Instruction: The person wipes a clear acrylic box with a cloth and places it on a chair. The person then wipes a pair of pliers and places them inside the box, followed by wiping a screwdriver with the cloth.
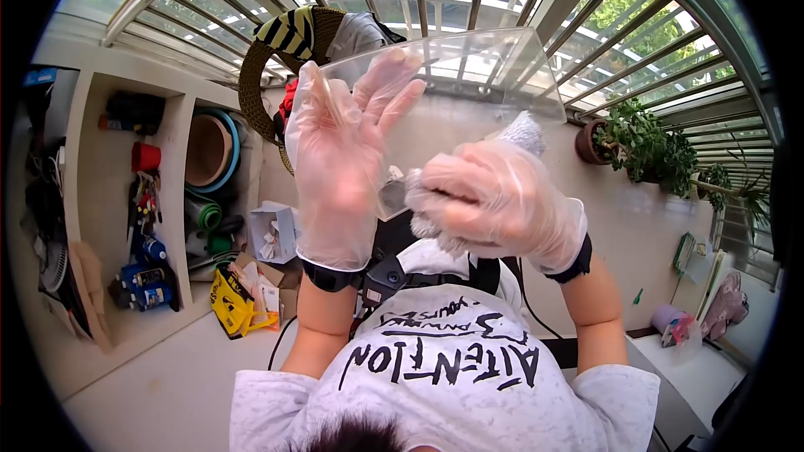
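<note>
My left hand (339,176), in a clear disposable glove, is raised and grips the left end of a clear plastic panel (477,63). Its thumb and fingers are around the edge, some seen through the plastic. The panel is tilted; whether it is a flat sheet or a shallow lid I cannot tell. A fluffy grey cloth (523,132) is bunched in my right hand (498,197), also gloved, with the fingers curled around it. The cloth sticks out above and below the fist, close to the panel's lower side.
White shelves (172,226) with tools and bottles stand on the left. A yellow bag (239,301) and a small white box (272,233) lie beside them. A woven basket (255,88) is by the window bars. Potted plants (649,146) line the right.
</note>
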Tool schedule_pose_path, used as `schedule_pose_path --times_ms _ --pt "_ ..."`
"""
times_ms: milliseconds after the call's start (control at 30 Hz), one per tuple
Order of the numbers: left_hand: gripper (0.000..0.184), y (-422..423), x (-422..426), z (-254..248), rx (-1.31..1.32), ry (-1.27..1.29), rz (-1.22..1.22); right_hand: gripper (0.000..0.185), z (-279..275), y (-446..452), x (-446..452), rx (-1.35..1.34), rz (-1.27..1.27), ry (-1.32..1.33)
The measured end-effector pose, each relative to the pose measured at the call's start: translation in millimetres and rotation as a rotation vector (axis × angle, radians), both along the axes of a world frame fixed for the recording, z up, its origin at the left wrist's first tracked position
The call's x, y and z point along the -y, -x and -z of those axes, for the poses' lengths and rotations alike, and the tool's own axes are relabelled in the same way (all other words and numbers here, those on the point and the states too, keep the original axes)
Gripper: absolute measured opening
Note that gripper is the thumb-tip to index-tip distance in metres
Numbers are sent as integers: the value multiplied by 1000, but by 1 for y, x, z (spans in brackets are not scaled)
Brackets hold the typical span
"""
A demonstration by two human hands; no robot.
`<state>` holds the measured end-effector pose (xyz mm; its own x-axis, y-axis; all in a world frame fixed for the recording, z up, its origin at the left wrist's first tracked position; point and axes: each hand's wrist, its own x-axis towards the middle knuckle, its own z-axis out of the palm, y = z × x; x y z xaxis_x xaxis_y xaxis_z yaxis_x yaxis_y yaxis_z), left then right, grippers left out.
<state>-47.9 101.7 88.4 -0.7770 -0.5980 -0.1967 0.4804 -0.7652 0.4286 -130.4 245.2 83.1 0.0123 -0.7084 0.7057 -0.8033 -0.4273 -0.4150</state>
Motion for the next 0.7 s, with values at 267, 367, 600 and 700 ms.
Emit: schedule_pose_path --times_ms 267,367,600,700 --pt "49 -3 0 4 -165 -139 40 20 -3 -4 2 96 -58 -3" --pt "41 -7 3 6 -153 5 62 23 11 8 -1 189 304 -20" --pt "55 -20 15 15 -281 -45 88 21 7 -41 14 -39 281 49" --pt "57 -30 26 15 -446 -146 110 33 26 -7 -4 48 501 88"
